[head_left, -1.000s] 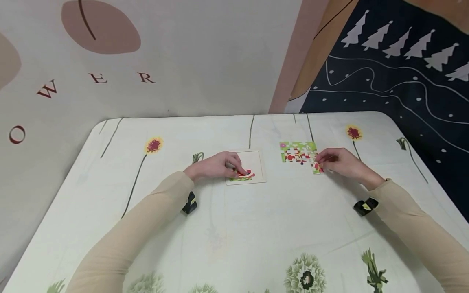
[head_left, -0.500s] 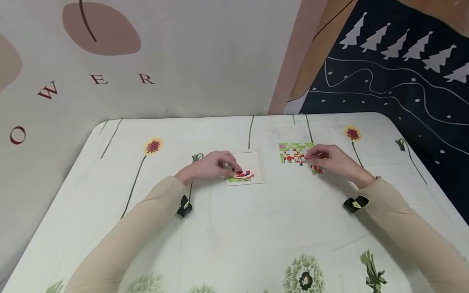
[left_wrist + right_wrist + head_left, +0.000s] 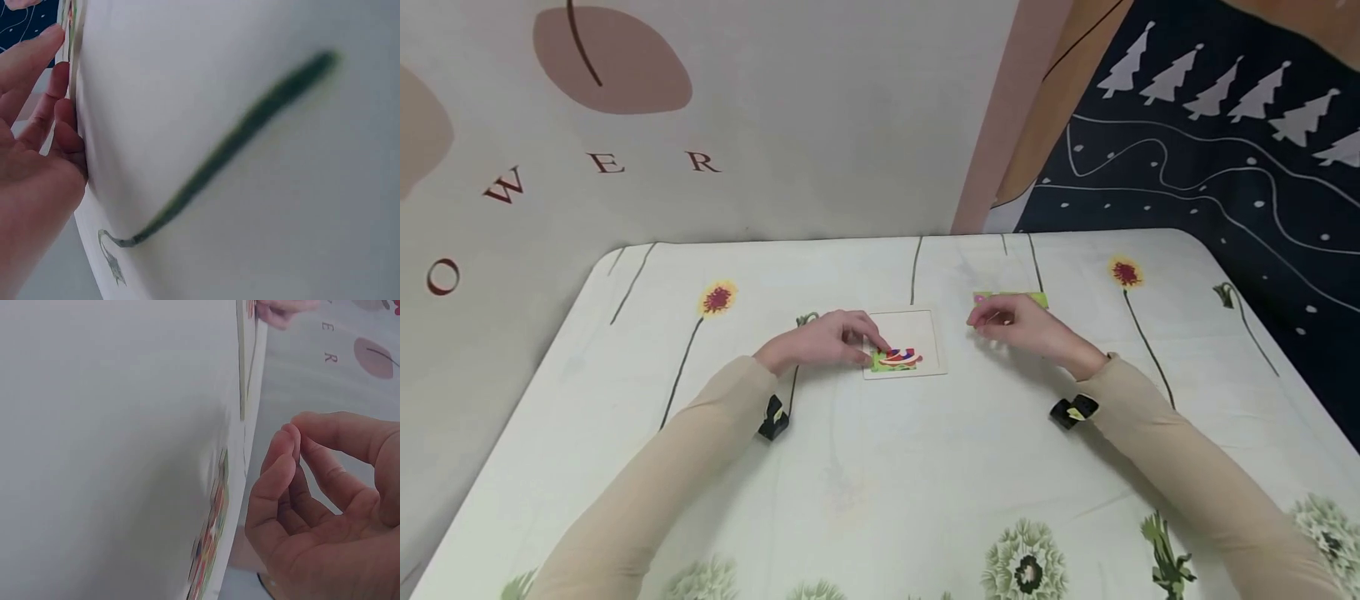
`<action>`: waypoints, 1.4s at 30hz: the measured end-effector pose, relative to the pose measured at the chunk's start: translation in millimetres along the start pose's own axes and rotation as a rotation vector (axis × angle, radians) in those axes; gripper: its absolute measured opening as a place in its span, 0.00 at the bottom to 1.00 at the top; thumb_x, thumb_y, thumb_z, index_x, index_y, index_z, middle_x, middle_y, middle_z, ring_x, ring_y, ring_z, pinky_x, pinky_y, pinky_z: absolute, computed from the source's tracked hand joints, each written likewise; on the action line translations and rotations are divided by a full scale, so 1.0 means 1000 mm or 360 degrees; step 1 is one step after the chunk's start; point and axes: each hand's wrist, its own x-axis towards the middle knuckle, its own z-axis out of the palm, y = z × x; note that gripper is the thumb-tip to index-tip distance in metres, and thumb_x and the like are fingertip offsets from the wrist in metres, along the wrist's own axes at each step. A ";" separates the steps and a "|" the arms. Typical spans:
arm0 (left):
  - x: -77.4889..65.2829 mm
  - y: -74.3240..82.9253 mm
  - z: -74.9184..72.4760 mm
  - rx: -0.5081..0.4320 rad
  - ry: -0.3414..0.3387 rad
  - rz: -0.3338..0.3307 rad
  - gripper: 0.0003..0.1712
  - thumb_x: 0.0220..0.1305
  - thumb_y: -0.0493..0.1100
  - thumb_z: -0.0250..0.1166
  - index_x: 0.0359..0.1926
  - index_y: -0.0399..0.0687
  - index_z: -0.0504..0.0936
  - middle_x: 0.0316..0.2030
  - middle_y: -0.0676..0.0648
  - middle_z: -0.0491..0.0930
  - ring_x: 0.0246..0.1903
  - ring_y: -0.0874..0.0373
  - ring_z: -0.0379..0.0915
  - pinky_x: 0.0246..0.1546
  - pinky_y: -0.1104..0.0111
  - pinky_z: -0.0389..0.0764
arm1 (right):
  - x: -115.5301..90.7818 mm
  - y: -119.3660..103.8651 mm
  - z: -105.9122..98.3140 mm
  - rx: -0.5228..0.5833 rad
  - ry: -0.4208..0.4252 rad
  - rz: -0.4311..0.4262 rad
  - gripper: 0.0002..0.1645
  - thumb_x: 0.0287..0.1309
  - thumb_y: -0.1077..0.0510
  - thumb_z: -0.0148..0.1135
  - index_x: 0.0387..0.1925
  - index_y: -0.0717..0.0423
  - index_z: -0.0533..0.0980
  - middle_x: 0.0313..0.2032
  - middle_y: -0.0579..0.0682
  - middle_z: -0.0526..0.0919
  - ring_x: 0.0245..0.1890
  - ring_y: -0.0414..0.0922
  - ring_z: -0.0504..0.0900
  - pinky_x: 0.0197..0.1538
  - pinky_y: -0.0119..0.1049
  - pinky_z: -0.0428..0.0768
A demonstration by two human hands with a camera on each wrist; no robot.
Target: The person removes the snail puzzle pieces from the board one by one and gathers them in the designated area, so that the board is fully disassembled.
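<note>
My left hand (image 3: 826, 340) rests at the left side of a shallow puzzle board (image 3: 929, 333), index fingertip at the joined puzzle pieces (image 3: 898, 360) along its lower left. These pieces are green with red, white and blue. In the left wrist view, the fingers (image 3: 37, 69) are loosely bent beside the board's edge. My right hand (image 3: 1026, 327) is over the loose puzzle pieces (image 3: 1036, 298), covering most of them in the head view. Thumb and fingertips meet in a pinch in the right wrist view; the puzzle piece between them is almost wholly hidden.
The board and loose pieces lie on a white cloth (image 3: 880, 475) printed with flowers and stems. Behind the table's far edge hangs a pale wall cloth (image 3: 820, 125) with letters, and a dark blue one (image 3: 1195, 167) with trees is at the right.
My right hand has moved left from the lower right loose pieces, across them towards the board. My left hand has drawn back slightly left, uncovering more of the joined pieces.
</note>
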 end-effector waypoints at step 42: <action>0.003 -0.002 0.002 -0.0116 -0.0044 -0.0027 0.16 0.56 0.30 0.67 0.47 0.42 0.86 0.45 0.48 0.79 0.45 0.53 0.68 0.47 0.62 0.66 | 0.031 -0.035 0.056 -0.0206 -0.0388 0.0035 0.10 0.58 0.67 0.61 0.41 0.62 0.81 0.31 0.49 0.79 0.28 0.42 0.72 0.32 0.34 0.69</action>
